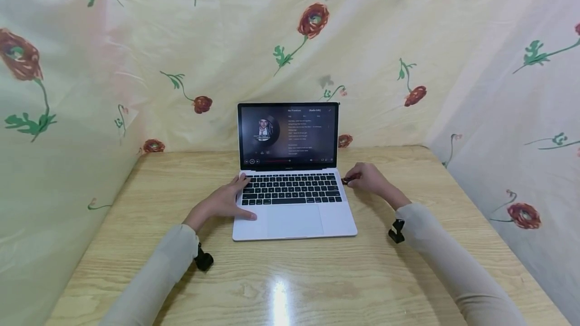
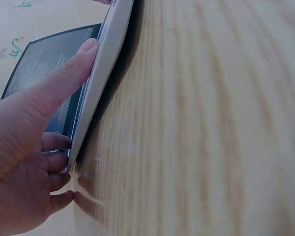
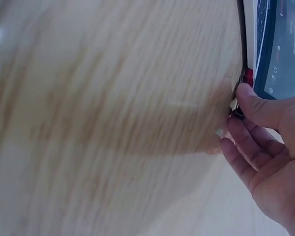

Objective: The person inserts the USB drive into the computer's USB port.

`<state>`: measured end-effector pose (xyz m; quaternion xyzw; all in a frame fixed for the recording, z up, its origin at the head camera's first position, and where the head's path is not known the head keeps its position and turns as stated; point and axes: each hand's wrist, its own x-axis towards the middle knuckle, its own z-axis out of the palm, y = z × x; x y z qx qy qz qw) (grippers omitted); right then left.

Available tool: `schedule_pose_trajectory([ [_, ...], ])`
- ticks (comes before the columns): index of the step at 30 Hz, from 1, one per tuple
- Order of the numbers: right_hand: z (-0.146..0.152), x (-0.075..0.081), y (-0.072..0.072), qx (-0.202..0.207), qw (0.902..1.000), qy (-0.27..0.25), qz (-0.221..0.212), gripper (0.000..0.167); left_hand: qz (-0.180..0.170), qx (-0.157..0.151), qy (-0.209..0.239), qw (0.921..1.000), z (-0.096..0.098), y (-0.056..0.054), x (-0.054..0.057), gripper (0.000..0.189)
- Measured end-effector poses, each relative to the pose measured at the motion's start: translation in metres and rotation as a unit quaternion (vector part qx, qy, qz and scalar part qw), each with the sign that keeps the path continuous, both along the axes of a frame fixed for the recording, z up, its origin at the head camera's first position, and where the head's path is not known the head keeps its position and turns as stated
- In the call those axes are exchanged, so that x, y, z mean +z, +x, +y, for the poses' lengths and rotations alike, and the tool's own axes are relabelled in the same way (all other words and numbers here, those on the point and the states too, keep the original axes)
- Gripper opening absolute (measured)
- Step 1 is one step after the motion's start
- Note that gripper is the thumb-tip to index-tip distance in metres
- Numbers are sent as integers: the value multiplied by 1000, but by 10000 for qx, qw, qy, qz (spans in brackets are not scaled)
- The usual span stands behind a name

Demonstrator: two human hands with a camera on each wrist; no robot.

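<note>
A silver laptop (image 1: 294,221) stands with its lid raised, a music player with lyrics on its screen (image 1: 312,140). My left hand (image 1: 226,200) rests on its left edge, the thumb on the palm rest and fingertips by the upper-left keys. In the left wrist view the spread thumb (image 2: 69,71) lies on top, and several fingers (image 2: 57,162) sit at the side edge. At the laptop's right side my right hand (image 1: 368,177) pinches a small red and dark USB flash drive (image 3: 249,76) between thumb and fingers. The drive's end is right at the laptop's side; fingers partly cover it.
The laptop stands on a light wood-grain table (image 1: 281,275). A pale cloth (image 1: 254,29) with red flowers hangs behind the table and along both sides. Black camera mounts (image 1: 204,259) are worn at both wrists, over light sleeves (image 1: 154,270).
</note>
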<state>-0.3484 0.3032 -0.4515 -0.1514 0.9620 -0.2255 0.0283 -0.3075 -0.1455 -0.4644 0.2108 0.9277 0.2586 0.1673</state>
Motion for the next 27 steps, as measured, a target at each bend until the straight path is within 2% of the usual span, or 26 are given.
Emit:
schedule_pose_trajectory([
  [15,-10,5,0,35,9991,374,-171,21,-51,-9,56,10000,1,2,3,123],
  [27,-11,5,-3,27,9994,329,-130,21,13,-1,39,10000,0,1,3,123],
])
